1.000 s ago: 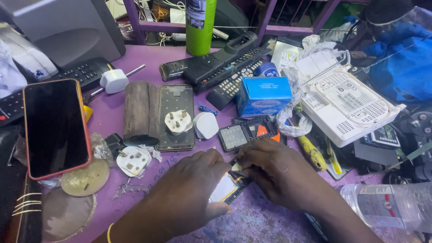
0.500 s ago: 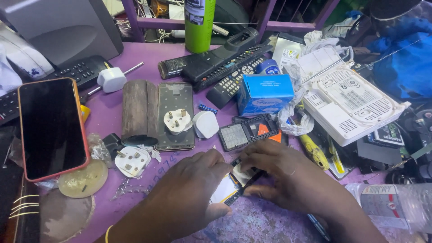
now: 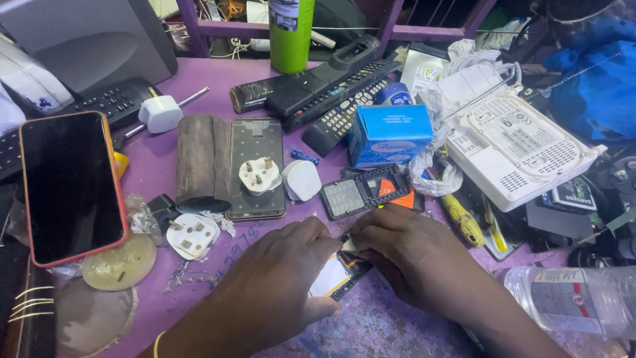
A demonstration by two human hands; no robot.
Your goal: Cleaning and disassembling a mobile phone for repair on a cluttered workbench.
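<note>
Both hands, left (image 3: 278,278) and right (image 3: 404,248), grip the opened phone (image 3: 334,277), pinning it against the table (image 3: 371,331) for steadiness.

A small blue cardboard box (image 3: 389,134) with a white label panel stands near the middle of a purple table, just right of several black remotes. At the far edge stands a green spray can (image 3: 290,33) with a grey-and-white label near its top. On the left lies a red-cased smartphone (image 3: 71,187), its long dark screen blank. A dark phone panel (image 3: 256,169) lies face up near the centre, under a white plug. At lower right, a clear plastic bottle (image 3: 575,299) lies on its side, with a white label marked in red.
</note>
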